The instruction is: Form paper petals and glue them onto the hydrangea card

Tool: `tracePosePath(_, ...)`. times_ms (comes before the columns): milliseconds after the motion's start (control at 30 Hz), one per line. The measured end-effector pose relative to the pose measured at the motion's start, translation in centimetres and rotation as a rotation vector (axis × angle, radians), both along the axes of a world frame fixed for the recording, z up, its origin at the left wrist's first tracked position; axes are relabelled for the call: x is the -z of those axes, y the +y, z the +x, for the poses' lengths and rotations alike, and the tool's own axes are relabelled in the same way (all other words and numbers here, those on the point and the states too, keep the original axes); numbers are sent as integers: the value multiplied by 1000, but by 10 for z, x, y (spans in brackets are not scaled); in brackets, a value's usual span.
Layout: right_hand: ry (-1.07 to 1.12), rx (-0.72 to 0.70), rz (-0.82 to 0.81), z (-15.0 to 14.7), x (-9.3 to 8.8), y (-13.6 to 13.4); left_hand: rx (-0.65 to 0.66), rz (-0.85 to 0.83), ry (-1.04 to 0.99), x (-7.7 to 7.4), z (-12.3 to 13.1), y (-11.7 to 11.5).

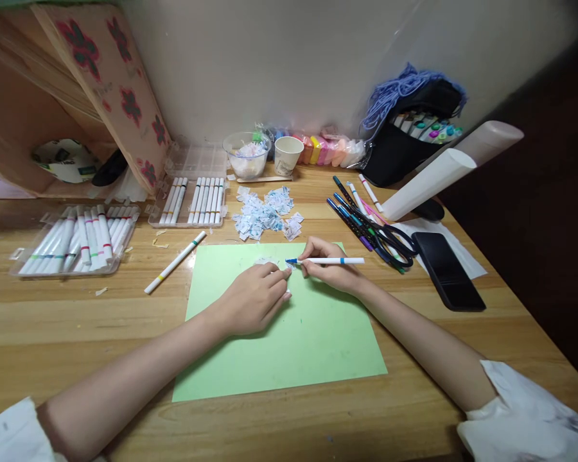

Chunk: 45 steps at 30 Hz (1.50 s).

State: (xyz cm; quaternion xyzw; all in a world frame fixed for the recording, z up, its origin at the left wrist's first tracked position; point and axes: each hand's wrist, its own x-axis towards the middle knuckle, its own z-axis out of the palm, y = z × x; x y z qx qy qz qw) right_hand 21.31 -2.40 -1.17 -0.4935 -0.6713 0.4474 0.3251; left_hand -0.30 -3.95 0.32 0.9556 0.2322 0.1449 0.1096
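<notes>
The right hand [333, 274] pinches a white marker [328, 261], blue-tipped and nearly level; the left hand [253, 296] rests, fingers close together, over paper scraps [264, 260], its grip unclear.

The paper [289, 353] was light green. The pen [325, 261] over it was white with a blue tip and band. The scraps [256, 215] were white and blue. The phone [447, 273] near the right edge of the brown, streaky counter [149, 321] was black.

Scraps [266, 261] partly hidden by left fingers [275, 292]; sleeves [525, 417] cropped.
</notes>
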Motion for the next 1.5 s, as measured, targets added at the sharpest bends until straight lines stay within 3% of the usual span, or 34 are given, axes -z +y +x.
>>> tracePosePath(300, -26, -62, -12, 2, 1, -1, 4, 47, -8, 1, -1, -1)
tracePosePath(667, -34, -35, 7, 4, 0, 0, 3, 88, 4, -1, -1, -3)
tracePosePath(933, 33, -59, -26, 4, 0, 0, -125, 95, -33, 0, -1, -5)
tracePosePath(1500, 3, -105, 44, 6, -2, 2, -104, 64, -1, 4, 1, -2)
